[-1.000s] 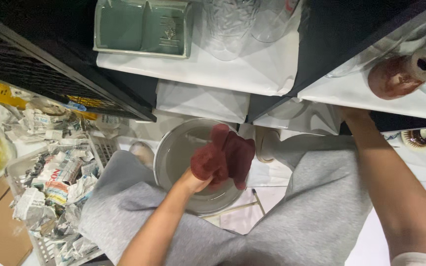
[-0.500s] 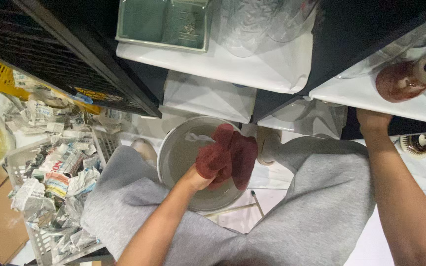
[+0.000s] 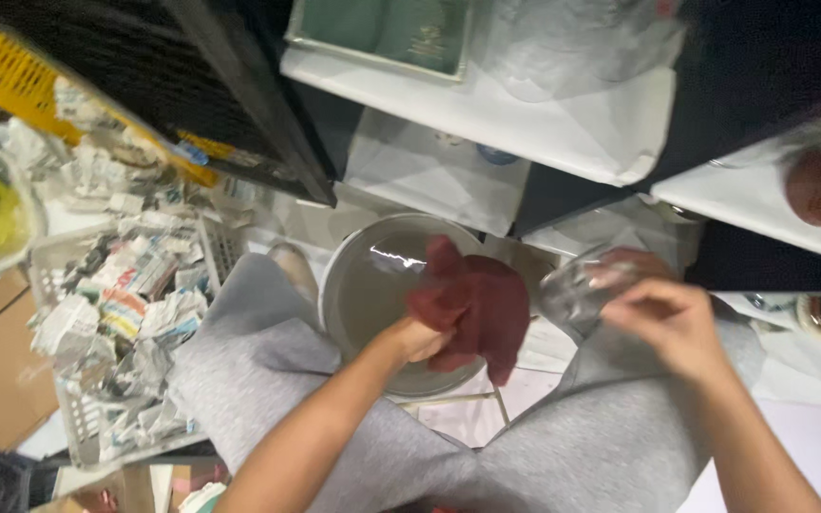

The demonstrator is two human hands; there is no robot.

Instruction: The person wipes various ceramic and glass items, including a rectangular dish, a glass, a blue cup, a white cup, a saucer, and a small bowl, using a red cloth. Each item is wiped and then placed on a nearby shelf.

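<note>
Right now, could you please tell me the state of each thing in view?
Left hand: closed grip on the dark red cloth, above the basin.
Right hand: closed grip on a clear glass, tilted.
Grey basin: holds water, between the knees.
White basket: full of crumpled newspaper.

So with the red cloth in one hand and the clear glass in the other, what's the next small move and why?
Probably bring the glass to the cloth: the left hand grips the cloth over the basin, the right hand holds the glass beside it, apart.
</note>
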